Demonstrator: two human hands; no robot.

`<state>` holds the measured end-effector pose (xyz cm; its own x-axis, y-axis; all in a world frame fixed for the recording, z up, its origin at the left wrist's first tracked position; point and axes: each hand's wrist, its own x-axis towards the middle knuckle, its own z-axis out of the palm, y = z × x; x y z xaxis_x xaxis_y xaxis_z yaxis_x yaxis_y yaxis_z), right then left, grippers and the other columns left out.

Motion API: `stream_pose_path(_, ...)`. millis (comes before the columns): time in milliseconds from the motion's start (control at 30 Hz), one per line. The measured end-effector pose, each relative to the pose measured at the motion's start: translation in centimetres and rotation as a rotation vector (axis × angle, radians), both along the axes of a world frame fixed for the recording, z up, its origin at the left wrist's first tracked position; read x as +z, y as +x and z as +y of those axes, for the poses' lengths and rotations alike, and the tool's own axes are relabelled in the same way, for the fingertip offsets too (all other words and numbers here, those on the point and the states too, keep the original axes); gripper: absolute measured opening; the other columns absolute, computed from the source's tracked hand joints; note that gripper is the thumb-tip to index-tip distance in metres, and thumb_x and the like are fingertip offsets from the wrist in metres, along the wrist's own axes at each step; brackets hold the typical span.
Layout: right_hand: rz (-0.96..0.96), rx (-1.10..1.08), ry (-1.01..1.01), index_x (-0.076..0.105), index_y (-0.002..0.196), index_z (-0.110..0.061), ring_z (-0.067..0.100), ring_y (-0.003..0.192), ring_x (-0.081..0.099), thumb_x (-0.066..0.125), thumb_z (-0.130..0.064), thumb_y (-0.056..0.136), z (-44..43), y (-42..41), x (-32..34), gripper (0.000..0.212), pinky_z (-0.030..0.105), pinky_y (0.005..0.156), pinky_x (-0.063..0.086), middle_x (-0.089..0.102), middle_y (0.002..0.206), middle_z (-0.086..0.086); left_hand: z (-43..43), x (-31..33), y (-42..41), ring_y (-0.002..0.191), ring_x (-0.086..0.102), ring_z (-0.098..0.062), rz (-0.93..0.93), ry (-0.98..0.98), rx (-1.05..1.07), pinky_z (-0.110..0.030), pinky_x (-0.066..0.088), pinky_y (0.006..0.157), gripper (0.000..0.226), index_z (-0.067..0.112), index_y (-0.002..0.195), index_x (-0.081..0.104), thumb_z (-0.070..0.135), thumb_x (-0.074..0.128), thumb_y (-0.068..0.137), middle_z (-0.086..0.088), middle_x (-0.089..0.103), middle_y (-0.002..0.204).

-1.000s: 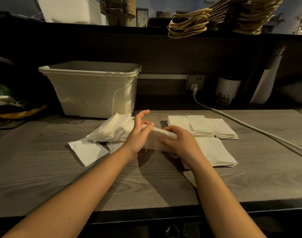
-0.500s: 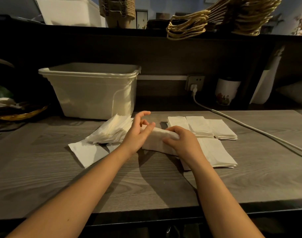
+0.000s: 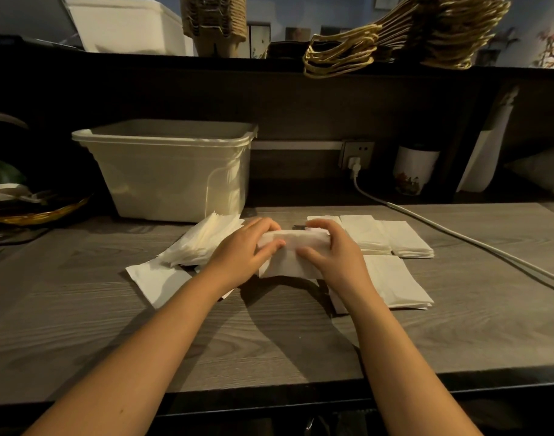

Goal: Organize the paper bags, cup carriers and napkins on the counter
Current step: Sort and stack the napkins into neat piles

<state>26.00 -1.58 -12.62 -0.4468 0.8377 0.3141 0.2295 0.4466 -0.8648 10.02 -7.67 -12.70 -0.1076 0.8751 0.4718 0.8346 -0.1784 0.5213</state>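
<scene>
- The step in hand looks like squaring up napkins. The left hand and right hand each clasp one end of a bundle of napkins, fingers curled over its top and thumbs on its near face.
- The bundle stands on its edge on the counter, between a loose pile fanned out on the left and neat stacks laid flat on the right.
- The next move probably calls for tapping the edges flush, then laying the bundle beside the neat stacks or into the bin behind. An even hold on both ends matters, since thin sheets slip and fan out easily.
- The loose pile is not yet tidied. The paper bags and cup carriers sit on the upper shelf.
- No brand or writing can be read; the cup shows only a printed picture.
</scene>
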Motion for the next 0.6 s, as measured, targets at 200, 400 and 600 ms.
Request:
stream_pose_path(200, 0.372, 0.156, -0.539, 0.056, 0.112, -0.015, 0.019, 0.097, 0.063, 0.066, -0.021, 0.085, 0.1, 0.1, 0.8, 0.03, 0.03, 0.08, 0.056, 0.062, 0.109, 0.007, -0.4, 0.6, 1.2, 0.08, 0.056, -0.004, -0.491, 0.05, -0.022, -0.013, 0.047, 0.051, 0.005, 0.031, 0.092, 0.047, 0.031, 0.045, 0.096, 0.011, 0.054, 0.095)
stream_pose_path(400, 0.585, 0.232, -0.899, 0.054, 0.103, -0.015, 0.026, 0.099, 0.063, 0.064, -0.013, 0.085, -0.2, -0.2, 0.5, 0.02, 0.032, 0.071, 0.058, 0.061, 0.108, 0.013, -0.2, 0.3, 1.9, 0.086, 0.056, -0.004, -0.497, 0.084, -0.03, -0.01, 0.05, 0.057, 0.009, 0.027, 0.1, 0.046, 0.026, 0.051, 0.093, 0.016, 0.052, 0.097)
stream_pose_path(600, 0.658, 0.224, -0.778, 0.053, 0.097, -0.029, 0.027, 0.104, 0.06, 0.058, -0.021, 0.091, 0.2, -0.2, 0.4, 0.01, 0.042, 0.087, 0.054, 0.061, 0.111, 0.007, -0.5, 0.3, 2.4, 0.091, 0.048, 0.004, -0.341, -0.099, -0.074, -0.008, 0.049, 0.065, 0.04, 0.029, 0.11, 0.041, 0.025, 0.068, 0.082, 0.024, 0.045, 0.102)
